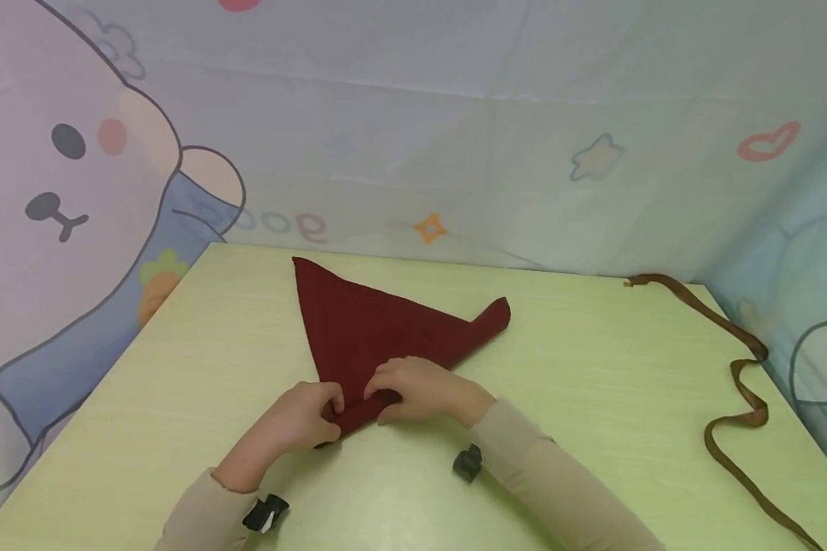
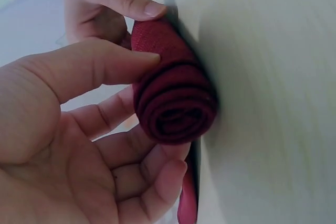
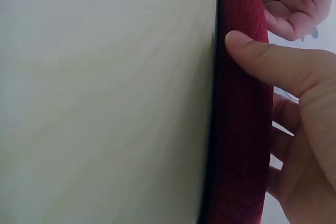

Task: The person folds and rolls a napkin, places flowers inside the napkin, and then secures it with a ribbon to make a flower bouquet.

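Observation:
A dark red cloth [image 1: 379,317] lies on the table, its near edge rolled into a tube and its far part still a flat triangle. At the near left end of the roll, my left hand [image 1: 303,417] grips it between thumb and curled fingers. The left wrist view shows the spiral end of the rolled cloth [image 2: 181,111] beside that thumb. A little to the right, my right hand [image 1: 420,390] holds the same roll, thumb on the near side and fingers over the top. The roll's other end sticks out at the far right of the cloth.
A brown ribbon [image 1: 747,413] winds along the right edge of the pale table [image 1: 593,459]. Behind the table hangs a printed curtain [image 1: 413,115] with a cartoon bear. Dark wrist mounts [image 1: 467,464] sit at both sleeves.

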The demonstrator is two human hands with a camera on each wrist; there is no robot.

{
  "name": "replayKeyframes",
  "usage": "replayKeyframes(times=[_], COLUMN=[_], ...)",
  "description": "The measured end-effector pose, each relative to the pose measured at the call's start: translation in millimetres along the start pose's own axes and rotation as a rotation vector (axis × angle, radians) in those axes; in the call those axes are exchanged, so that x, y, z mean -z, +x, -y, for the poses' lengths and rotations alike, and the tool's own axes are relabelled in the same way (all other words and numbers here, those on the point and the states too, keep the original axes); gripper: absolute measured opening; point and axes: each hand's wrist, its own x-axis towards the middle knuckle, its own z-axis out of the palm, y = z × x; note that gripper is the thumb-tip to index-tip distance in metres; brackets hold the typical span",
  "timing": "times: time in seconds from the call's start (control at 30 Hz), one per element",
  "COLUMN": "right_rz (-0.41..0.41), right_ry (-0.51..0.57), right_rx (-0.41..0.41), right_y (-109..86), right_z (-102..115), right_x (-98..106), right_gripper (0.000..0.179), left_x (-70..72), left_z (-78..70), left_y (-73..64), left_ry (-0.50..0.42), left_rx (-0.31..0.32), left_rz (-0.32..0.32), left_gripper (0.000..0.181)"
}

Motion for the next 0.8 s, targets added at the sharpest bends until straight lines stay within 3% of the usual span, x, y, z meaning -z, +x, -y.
replayKeyframes(times=[0.33, 0.57, 0.8], right_rz=[-0.007, -0.045, -0.082], right_ry=[0.06, 0.097, 0.124], right_rx=[-0.065, -0.126, -0.163], right_y=[-21.6, -42.9, -64.8], right_z=[7, 13, 14], right_x=[0, -5, -5], right_gripper=[0.029, 0.024, 0.02], left_x=[-1.7, -5.7, -14.6], left_z=[-7.5, -19.2, -27.2], left_y=[4.7, 12.1, 24.5], left_ry=[0.014, 0.038, 0.043], left_rx=[-0.014, -0.037, -0.107], left_rz=[0.037, 0.095, 0.131], left_gripper=[0.018, 0.019, 0.018])
